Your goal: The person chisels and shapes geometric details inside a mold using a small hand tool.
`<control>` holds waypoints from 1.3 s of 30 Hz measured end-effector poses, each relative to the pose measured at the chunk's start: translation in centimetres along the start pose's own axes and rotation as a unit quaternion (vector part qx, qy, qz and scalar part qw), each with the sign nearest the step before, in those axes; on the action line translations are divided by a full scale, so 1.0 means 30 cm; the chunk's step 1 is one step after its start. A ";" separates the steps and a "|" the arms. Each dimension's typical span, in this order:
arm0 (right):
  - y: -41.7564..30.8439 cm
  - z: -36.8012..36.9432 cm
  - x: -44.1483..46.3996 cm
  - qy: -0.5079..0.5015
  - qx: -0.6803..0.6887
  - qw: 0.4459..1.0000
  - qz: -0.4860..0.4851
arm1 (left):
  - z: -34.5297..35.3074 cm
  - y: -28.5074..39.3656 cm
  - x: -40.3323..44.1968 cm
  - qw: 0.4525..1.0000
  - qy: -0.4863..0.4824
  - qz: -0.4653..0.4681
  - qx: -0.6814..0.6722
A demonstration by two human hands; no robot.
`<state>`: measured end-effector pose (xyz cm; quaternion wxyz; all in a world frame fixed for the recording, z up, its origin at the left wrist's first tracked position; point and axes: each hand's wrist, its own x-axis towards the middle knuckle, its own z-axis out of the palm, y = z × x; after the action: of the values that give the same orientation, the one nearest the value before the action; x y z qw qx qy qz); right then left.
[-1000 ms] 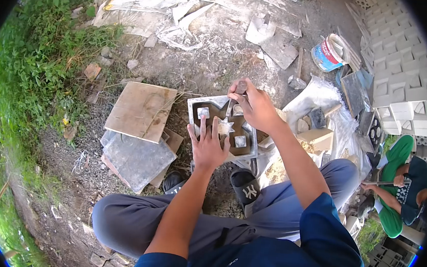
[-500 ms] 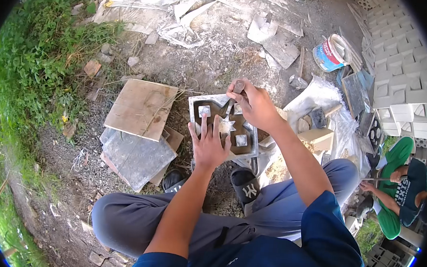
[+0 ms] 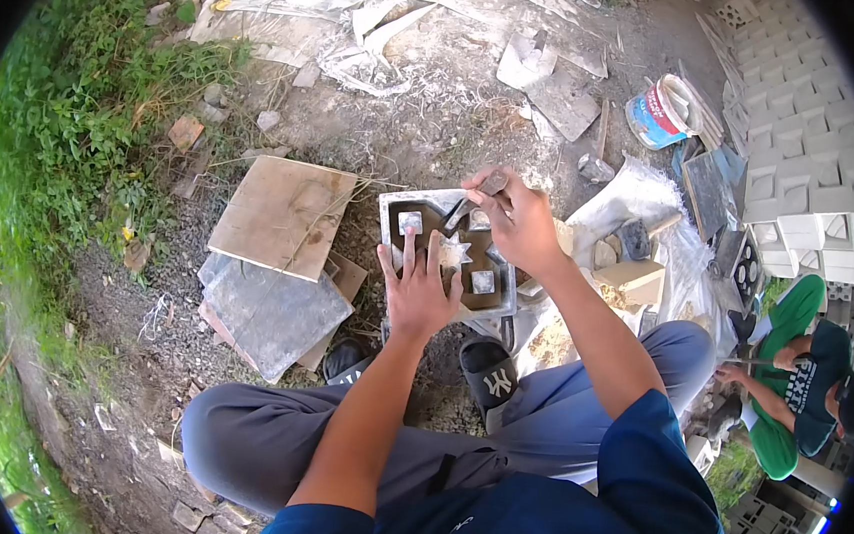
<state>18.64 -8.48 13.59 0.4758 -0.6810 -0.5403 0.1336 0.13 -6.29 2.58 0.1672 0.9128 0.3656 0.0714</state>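
Note:
A grey-rimmed mould point(image 3: 384, 226) lies on the ground between my feet. Inside it are a star-shaped core point(image 3: 456, 252), several pale square blocks point(image 3: 483, 281) and dark material around them. My left hand point(image 3: 421, 295) rests over the mould's near left part, fingers spread, holding nothing. Over the far right corner, my right hand point(image 3: 523, 217) is closed around a small tool with a blocky brown handle point(image 3: 494, 182). Its narrow dark end point(image 3: 457, 214) points down into the mould; whether that end is a blade or bristles is unclear.
Flat boards point(image 3: 280, 217) and grey slabs point(image 3: 278, 311) are stacked at left. On the right lie a plastic sheet point(image 3: 643, 199) with stones, a paint bucket point(image 3: 660, 115) and stacked pale blocks point(image 3: 809, 126). Another person point(image 3: 799, 382) sits at far right.
My right hand has shifted slightly right and nearer to me, and the tool is tilted more. My left hand stays in place on the mould.

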 end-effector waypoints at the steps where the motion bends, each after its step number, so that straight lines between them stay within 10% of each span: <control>1: -0.019 0.002 0.007 0.018 0.030 0.999 0.001 | -0.002 -0.007 -0.003 1.000 -0.010 -0.006 -0.007; 5: -0.029 0.022 -0.028 0.075 0.020 0.997 -0.030 | 0.025 -0.013 -0.006 0.996 0.081 0.021 0.005; 7: -0.034 -0.020 0.022 -0.104 -0.071 0.990 0.059 | 0.009 -0.004 -0.005 1.000 0.016 0.007 0.009; 11: -0.025 0.015 -0.002 0.050 0.024 0.998 -0.042 | 0.025 -0.019 0.002 0.998 0.067 0.013 -0.008; 15: -0.049 -0.067 0.055 -0.169 -0.039 0.977 0.127 | 0.019 -0.008 0.004 0.999 0.048 0.019 0.004; 39: -0.065 -0.096 0.053 -0.257 -0.069 0.961 0.082 | 0.022 -0.011 -0.007 0.997 0.077 0.020 0.012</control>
<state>20.06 -8.64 17.13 0.2603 -0.6970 -0.5946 0.3048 -0.05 -6.38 1.85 0.1264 0.9136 0.3601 0.1401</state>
